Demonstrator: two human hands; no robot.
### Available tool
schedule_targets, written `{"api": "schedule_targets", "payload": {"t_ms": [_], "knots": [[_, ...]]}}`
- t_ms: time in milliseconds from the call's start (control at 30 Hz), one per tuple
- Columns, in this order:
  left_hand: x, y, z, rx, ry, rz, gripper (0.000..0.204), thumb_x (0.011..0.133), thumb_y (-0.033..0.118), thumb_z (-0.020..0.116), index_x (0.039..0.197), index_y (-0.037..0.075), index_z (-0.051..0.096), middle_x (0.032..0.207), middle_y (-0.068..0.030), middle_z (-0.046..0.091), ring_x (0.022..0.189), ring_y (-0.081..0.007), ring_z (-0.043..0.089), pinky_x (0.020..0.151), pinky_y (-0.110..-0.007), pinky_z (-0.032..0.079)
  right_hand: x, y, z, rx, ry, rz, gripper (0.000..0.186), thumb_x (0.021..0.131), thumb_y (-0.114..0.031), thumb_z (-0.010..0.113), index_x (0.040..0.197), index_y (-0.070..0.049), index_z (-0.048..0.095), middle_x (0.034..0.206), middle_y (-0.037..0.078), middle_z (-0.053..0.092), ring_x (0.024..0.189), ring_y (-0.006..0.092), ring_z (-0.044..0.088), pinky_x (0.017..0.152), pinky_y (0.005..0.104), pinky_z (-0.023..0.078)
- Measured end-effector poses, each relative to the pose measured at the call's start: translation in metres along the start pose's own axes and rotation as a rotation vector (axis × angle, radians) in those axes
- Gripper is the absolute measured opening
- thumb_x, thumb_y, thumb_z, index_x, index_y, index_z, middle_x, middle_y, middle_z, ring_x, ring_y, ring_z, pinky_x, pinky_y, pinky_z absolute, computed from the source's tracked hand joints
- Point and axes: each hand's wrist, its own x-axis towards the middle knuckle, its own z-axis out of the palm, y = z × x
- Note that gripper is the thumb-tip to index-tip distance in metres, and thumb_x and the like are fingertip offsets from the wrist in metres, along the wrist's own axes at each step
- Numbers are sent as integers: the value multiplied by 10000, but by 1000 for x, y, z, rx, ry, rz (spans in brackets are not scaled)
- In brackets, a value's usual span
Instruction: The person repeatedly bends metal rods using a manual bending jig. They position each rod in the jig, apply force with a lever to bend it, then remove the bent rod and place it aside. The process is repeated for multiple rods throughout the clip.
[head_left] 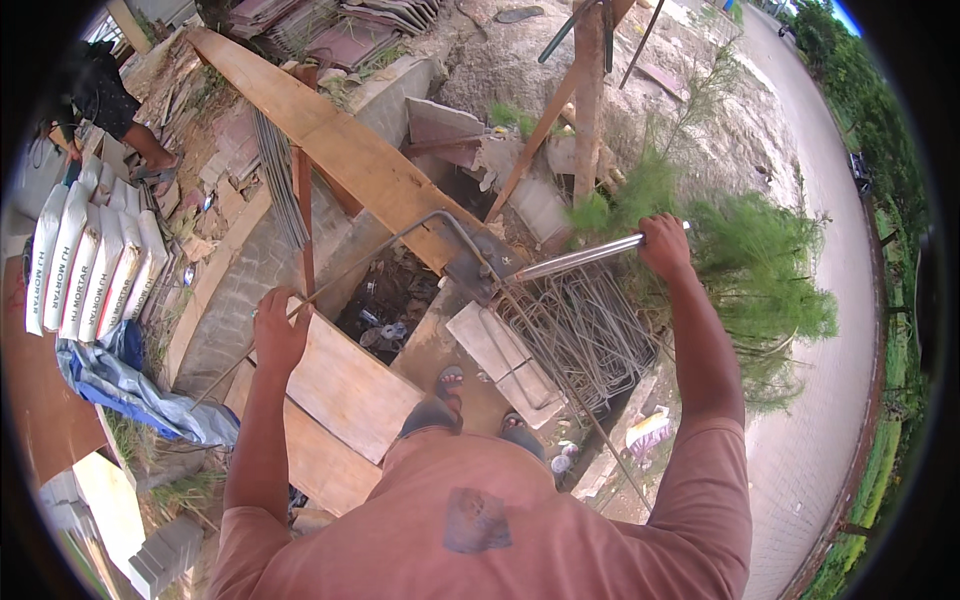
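My left hand (278,328) is closed around a thin steel rod (370,254). From there it slants up to the bench, curves over at its far end and comes back to a dark metal bending plate (468,270). A long thin length continues past the plate toward my right side. With my right hand (662,245) I grip the outer end of a silvery pipe handle (580,257), its other end at the plate. The plate sits on the near end of a long wooden plank (330,140). Below the pipe lies a heap of bent steel rods (590,330).
Stacked mortar bags (95,260) and a blue tarp (160,395) lie at left. Wooden boards (345,385) border a rubbish-filled pit (385,300) before my feet. A leafy bush (750,265) and paved road (825,330) are at right. Another person (110,95) stands far left.
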Motion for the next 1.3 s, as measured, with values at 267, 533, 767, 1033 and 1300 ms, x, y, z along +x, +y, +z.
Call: {"api": "schedule_targets", "payload": {"t_ms": [267,533,767,1033,1300], "knots": [[-141,272,141,-1387,-1137,-458,671,926,576,503,1372,84,401,1362,-109,488,1227,-253,503,1014,-462,367,22,-19,-9,-10,-52,54,105,766,-195,638,813,-105,666,862,118,655,941,317,593,852,445,434],[-228,386,155,-1920,-1103,-875,369,1009,450,409,892,110,494,781,-52,571,851,-276,626,838,-442,497,13,-21,6,70,72,116,128,747,-198,684,812,-89,699,914,137,669,981,312,590,884,442,426],[-257,343,116,-1838,-953,-874,300,1010,398,418,886,132,485,692,-20,505,619,-221,543,631,-397,475,-36,-28,19,101,201,203,127,770,-197,680,841,-93,698,914,138,684,959,318,615,866,450,433],[-262,238,60,-1238,-657,-848,362,976,468,461,887,119,493,615,14,363,466,-110,356,465,-309,333,-137,-77,-30,76,83,366,185,828,-229,601,863,-69,687,939,160,693,894,341,663,785,483,467],[-221,88,-18,-62,-357,-250,519,976,453,402,947,9,669,943,-257,653,941,-442,613,822,-518,477,-219,-189,-98,402,-97,470,396,885,-411,571,978,-33,643,968,195,683,964,385,642,846,470,501]]}}
